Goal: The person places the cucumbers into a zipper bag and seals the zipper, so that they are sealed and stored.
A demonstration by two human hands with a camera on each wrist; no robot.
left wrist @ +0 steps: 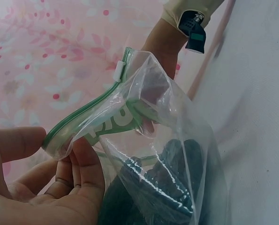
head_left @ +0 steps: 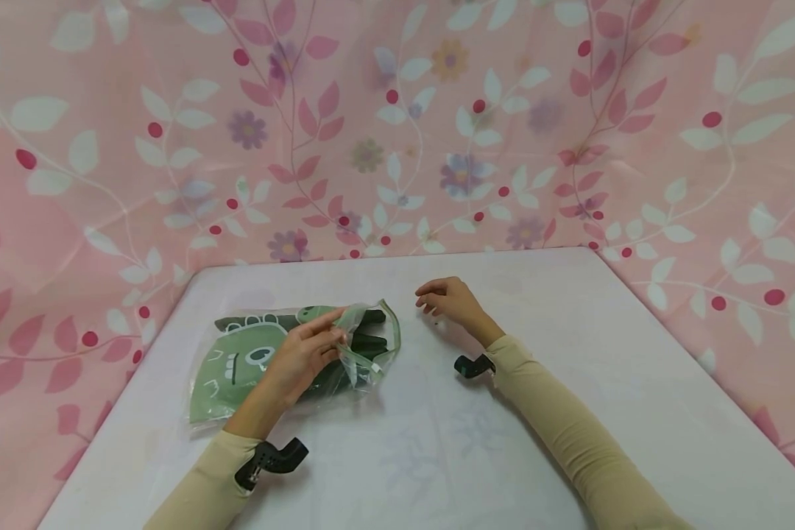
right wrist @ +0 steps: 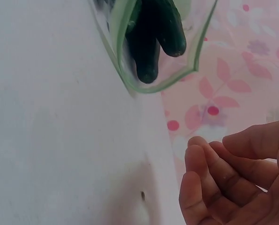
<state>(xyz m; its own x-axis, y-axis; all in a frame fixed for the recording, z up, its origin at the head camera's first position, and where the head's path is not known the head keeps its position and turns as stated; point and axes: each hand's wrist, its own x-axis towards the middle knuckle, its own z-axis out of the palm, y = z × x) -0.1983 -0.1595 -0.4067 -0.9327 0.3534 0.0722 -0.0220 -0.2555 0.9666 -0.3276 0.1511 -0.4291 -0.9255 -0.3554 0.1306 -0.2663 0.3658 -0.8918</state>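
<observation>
A clear zip bag with a green cartoon face printed on it lies on the left of the table. Dark green cucumbers are inside, their ends toward the bag's open mouth. My left hand pinches the bag's green-edged rim between thumb and fingers, which holds the mouth apart. A white slider sits on the zip strip. To the right of the mouth, my right hand hovers above the table with loosely bent fingers and nothing in them.
The white-covered table ends at a pink floral cloth behind and at the sides. A small dark speck shows on the white surface near the right hand. Black wrist cameras are strapped over both sleeves.
</observation>
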